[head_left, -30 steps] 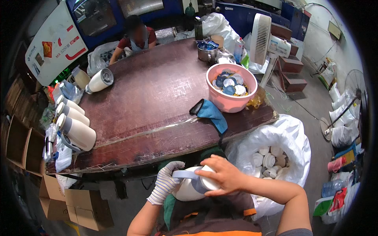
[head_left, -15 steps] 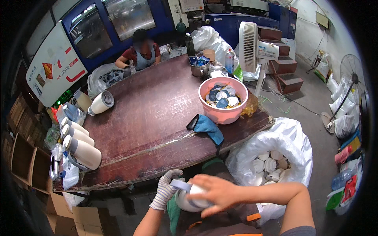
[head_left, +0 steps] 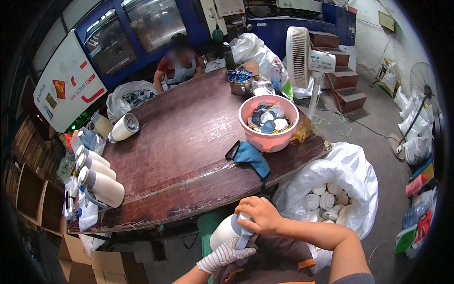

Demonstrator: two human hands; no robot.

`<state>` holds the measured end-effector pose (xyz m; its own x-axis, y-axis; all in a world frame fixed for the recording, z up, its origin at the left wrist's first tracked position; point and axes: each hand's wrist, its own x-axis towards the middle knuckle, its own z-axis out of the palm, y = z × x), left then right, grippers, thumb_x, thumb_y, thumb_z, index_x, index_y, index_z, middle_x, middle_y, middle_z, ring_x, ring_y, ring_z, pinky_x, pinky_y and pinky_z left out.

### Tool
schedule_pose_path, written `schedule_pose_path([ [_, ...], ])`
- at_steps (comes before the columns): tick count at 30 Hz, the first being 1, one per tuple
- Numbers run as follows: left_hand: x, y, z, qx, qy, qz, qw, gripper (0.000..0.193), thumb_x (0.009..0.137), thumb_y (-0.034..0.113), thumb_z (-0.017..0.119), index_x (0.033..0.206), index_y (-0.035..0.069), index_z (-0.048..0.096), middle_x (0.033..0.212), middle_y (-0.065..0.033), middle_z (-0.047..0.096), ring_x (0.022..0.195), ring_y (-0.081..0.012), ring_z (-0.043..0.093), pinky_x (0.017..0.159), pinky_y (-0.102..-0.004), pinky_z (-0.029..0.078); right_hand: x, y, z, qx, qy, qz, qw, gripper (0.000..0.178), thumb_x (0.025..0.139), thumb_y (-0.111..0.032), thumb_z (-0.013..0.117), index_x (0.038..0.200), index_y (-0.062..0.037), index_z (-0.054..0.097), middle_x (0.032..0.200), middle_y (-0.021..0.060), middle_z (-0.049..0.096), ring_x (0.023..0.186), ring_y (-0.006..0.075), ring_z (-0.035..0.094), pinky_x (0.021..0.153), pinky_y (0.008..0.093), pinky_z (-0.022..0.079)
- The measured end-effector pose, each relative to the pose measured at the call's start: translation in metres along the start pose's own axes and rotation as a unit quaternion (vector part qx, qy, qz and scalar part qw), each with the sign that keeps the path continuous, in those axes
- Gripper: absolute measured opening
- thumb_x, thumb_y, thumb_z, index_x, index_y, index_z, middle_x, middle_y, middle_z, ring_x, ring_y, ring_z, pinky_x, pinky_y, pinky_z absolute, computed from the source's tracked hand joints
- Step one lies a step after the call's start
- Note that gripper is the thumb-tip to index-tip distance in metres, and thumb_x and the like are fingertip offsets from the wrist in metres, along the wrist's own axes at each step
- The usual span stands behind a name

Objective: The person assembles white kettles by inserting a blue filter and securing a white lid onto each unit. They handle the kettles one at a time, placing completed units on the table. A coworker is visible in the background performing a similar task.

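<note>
A white jug (head_left: 222, 233) with a grey-blue handle (head_left: 243, 238) lies tilted over my lap. My left hand (head_left: 226, 254), in a striped knit glove, is closed around the jug at its handle. Bare, my right hand (head_left: 261, 215) grips the jug's upper end, where a pale cap or lid shows partly between the fingers. The fingers hide most of that end. A white sack (head_left: 359, 173) of round white lids (head_left: 326, 200) stands to the right of my right arm.
Several jugs (head_left: 108, 188) stand along the table's left edge; another jug (head_left: 125, 128) lies farther back. The table (head_left: 175, 142) bears a pink tub (head_left: 268, 141) of discs and a blue sleeve (head_left: 251, 157). A person (head_left: 177, 64) sits beyond, near a fan (head_left: 299, 57).
The jug has turned, its handled end now up and to the right. My right hand has moved from across it to grip that end; my left has shifted lower. The person opposite moved right.
</note>
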<state>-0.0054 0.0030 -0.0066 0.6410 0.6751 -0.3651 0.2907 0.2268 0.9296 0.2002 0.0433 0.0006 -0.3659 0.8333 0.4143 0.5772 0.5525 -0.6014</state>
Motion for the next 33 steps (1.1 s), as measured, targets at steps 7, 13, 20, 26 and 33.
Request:
schedule_pose_path([
  [7, -0.008, 0.032, 0.007, -0.218, 0.109, -0.104, 0.964, 0.032, 0.085, 0.022, 0.07, 0.108, 0.001, 0.064, 0.094, -0.0101, 0.067, 0.071, -0.0159, 0.064, 0.064, -0.0235, 0.05, 0.083, 0.042, -0.049, -0.022, 0.095, -0.061, 0.993, 0.028, 0.081, -0.025, 0.069, 0.1, -0.0051, 0.066, 0.096, 0.0133, 0.067, 0.092, 0.0322, 0.063, 0.082, 0.04, 0.049],
  [13, 0.006, 0.023, -0.006, -0.31, 0.148, -0.068, 0.937, 0.033, 0.088, 0.025, 0.066, 0.105, -0.003, 0.064, 0.075, -0.0095, 0.064, 0.06, -0.0122, 0.054, 0.054, -0.029, 0.05, 0.179, 0.192, -0.124, -0.183, -0.019, 0.211, 0.96, 0.025, 0.079, -0.024, 0.065, 0.102, -0.0134, 0.07, 0.105, 0.0129, 0.069, 0.098, 0.0305, 0.066, 0.083, 0.0418, 0.051],
  [20, 0.022, 0.038, -0.02, -0.351, 0.137, -0.073, 0.923, 0.027, 0.09, 0.022, 0.065, 0.108, 0.002, 0.062, 0.067, -0.0024, 0.058, 0.053, -0.0102, 0.053, 0.047, -0.0243, 0.044, 0.182, 0.258, -0.12, -0.376, -0.168, 0.298, 0.861, 0.043, 0.064, -0.018, 0.071, 0.108, -0.0153, 0.067, 0.106, 0.0111, 0.068, 0.103, 0.0281, 0.064, 0.084, 0.042, 0.052],
  [26, 0.033, 0.027, -0.026, -0.369, 0.149, -0.061, 0.915, 0.028, 0.089, 0.022, 0.067, 0.107, 0.001, 0.062, 0.063, 0.0004, 0.052, 0.052, -0.0092, 0.05, 0.045, -0.0241, 0.042, 0.176, 0.244, -0.111, -0.357, -0.127, 0.227, 0.897, 0.055, 0.062, -0.023, 0.076, 0.114, -0.0122, 0.062, 0.111, 0.015, 0.063, 0.101, 0.0323, 0.064, 0.085, 0.0423, 0.052],
  [33, 0.031, 0.032, -0.023, -0.361, 0.147, -0.054, 0.919, 0.027, 0.091, 0.024, 0.066, 0.105, 0.001, 0.065, 0.06, 0.0022, 0.05, 0.05, -0.0076, 0.048, 0.044, -0.0227, 0.039, 0.178, 0.263, -0.108, -0.349, -0.164, 0.26, 0.886, 0.057, 0.061, -0.021, 0.075, 0.116, -0.0116, 0.062, 0.113, 0.0169, 0.064, 0.103, 0.0327, 0.064, 0.086, 0.0431, 0.052],
])
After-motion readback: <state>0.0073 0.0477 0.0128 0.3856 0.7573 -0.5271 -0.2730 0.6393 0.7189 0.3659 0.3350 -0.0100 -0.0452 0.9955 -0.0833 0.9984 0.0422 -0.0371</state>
